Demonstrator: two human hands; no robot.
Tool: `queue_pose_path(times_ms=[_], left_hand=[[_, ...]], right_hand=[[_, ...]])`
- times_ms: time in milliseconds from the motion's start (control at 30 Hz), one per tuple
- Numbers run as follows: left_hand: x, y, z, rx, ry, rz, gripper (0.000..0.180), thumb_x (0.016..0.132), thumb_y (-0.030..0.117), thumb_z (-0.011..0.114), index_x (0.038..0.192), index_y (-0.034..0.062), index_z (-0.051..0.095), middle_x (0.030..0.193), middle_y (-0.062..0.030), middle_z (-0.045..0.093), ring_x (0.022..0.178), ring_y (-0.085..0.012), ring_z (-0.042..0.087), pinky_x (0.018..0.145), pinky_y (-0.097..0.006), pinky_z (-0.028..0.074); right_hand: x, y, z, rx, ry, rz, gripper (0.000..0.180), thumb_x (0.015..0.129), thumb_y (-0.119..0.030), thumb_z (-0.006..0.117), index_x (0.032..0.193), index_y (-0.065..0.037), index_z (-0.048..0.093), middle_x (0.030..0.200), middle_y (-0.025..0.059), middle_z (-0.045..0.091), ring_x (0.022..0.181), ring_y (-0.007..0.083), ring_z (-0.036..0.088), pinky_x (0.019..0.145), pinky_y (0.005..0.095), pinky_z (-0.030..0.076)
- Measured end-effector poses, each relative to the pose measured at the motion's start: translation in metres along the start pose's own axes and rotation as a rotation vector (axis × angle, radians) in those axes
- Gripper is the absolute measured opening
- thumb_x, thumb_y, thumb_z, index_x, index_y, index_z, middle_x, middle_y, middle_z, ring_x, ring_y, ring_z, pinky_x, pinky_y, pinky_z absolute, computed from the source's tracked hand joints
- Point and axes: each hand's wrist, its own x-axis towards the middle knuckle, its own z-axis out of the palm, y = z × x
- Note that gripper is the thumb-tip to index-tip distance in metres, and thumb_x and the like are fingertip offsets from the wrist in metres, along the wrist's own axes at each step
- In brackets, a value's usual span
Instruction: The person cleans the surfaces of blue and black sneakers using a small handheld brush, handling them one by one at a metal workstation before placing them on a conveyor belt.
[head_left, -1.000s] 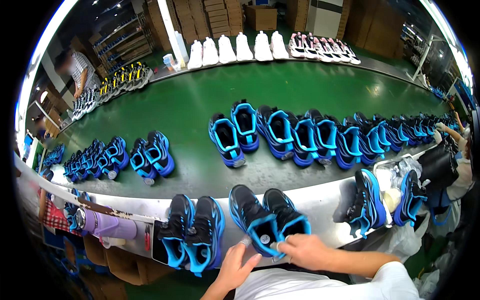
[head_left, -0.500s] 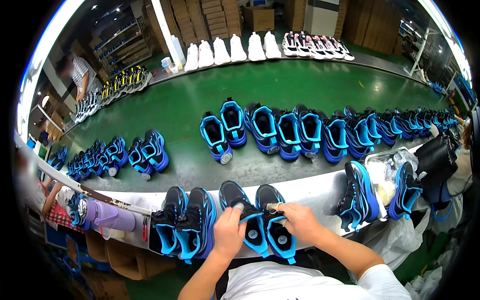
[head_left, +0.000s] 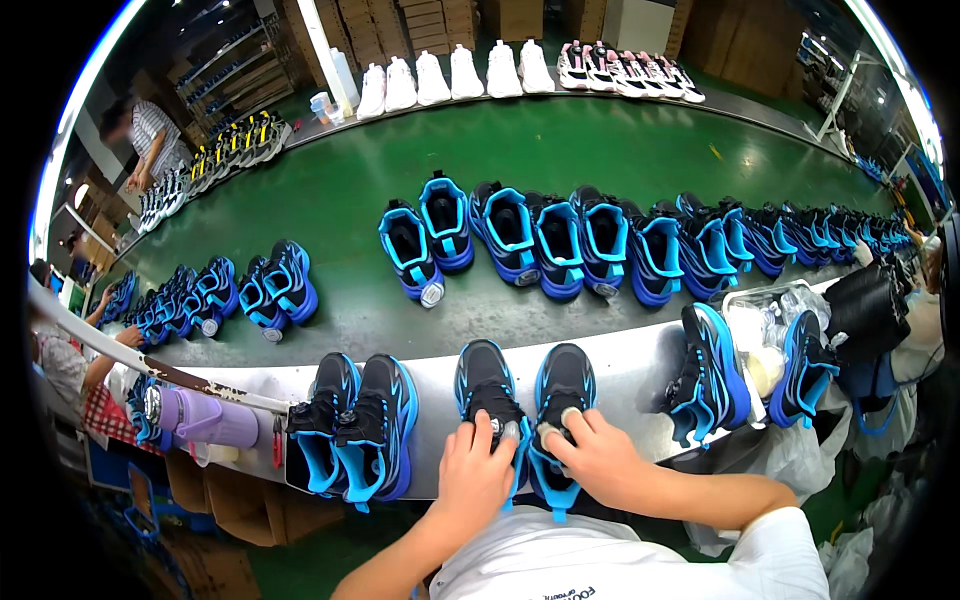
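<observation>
On the near edge of a grey metal work ledge (head_left: pixel 620 365), two black-and-blue sneakers stand side by side with their toes pointing away, and each has a hand on its heel end. The left hand (head_left: pixel 474 475) lies over the left sneaker (head_left: pixel 487 390) with fingers curled down around the tongue and collar, gripping it rather than lying flat. The right hand (head_left: pixel 598 462) rests on the right sneaker (head_left: pixel 563 395), its fingers bent and pressed against the collar near a round dial fastener; whether the fingertips pinch that dial cannot be told. The two hands are close together, nearly touching. Just left of them on the same ledge sits another pair of black-and-blue sneakers (head_left: pixel 355 425), and farther left a purple bottle (head_left: pixel 205 420) lies on its side. To the right, two more sneakers (head_left: pixel 705 385) stand tilted beside a clear plastic tray (head_left: pixel 765 325). Beyond the ledge a green conveyor belt (head_left: pixel 520 165) carries a long row of blue sneakers (head_left: pixel 590 240), with white sneakers (head_left: pixel 450 75) lined along the far side.
</observation>
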Motion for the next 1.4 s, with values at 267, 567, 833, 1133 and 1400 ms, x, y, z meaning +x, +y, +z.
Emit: queue_pose_path(times_ms=[267,567,833,1133,1400], left_hand=[[-0.005,0.014,0.009,-0.015,-0.038,-0.047,0.03,0.067,0.014,0.066,0.096,0.0051,0.067,0.124,-0.0247,0.05,0.092,-0.036,0.051,0.079,-0.044,0.046],[0.0,0.008,-0.002,0.045,-0.149,0.059,0.032,0.081,0.03,0.066,0.101,0.0049,0.068,0.142,-0.0205,0.041,0.1,-0.0369,0.047,0.083,-0.048,0.038],[0.047,-0.035,-0.016,-0.681,-0.403,-0.319,0.024,0.088,0.027,0.062,0.101,0.0071,0.067,0.11,-0.0133,0.061,0.083,-0.0357,0.058,0.076,-0.042,0.049],[0.031,-0.027,0.003,-0.544,-0.2,-0.108,0.018,0.079,0.015,0.07,0.09,0.0039,0.061,0.092,-0.0117,0.054,0.087,-0.0321,0.057,0.073,-0.041,0.048],[0.029,-0.03,-0.003,-0.447,-0.165,0.0,0.025,0.078,0.018,0.073,0.099,0.0058,0.067,0.097,-0.0108,0.06,0.084,-0.03,0.058,0.073,-0.038,0.048]], right_hand=[[-0.023,0.008,0.001,0.2,0.193,0.006,0.044,0.077,-0.024,0.074,0.119,-0.016,0.062,0.111,0.0113,0.055,0.092,0.0308,0.054,0.078,0.0369,0.051],[0.002,0.023,-0.017,0.676,-0.025,0.026,0.025,0.085,-0.019,0.066,0.108,-0.011,0.065,0.105,0.0157,0.057,0.091,0.0336,0.055,0.087,0.0364,0.048],[-0.012,0.037,-0.001,0.399,0.057,-0.065,0.025,0.082,-0.015,0.069,0.107,-0.013,0.067,0.085,0.0105,0.052,0.08,0.0302,0.054,0.07,0.0409,0.046],[-0.001,0.029,-0.035,0.24,-0.144,0.015,0.025,0.085,-0.028,0.065,0.105,-0.013,0.064,0.086,0.0108,0.059,0.084,0.0319,0.062,0.067,0.0438,0.05],[0.004,0.027,-0.022,0.261,-0.147,0.1,0.028,0.087,-0.028,0.064,0.112,-0.015,0.063,0.09,0.0118,0.057,0.089,0.0332,0.06,0.074,0.043,0.048]])
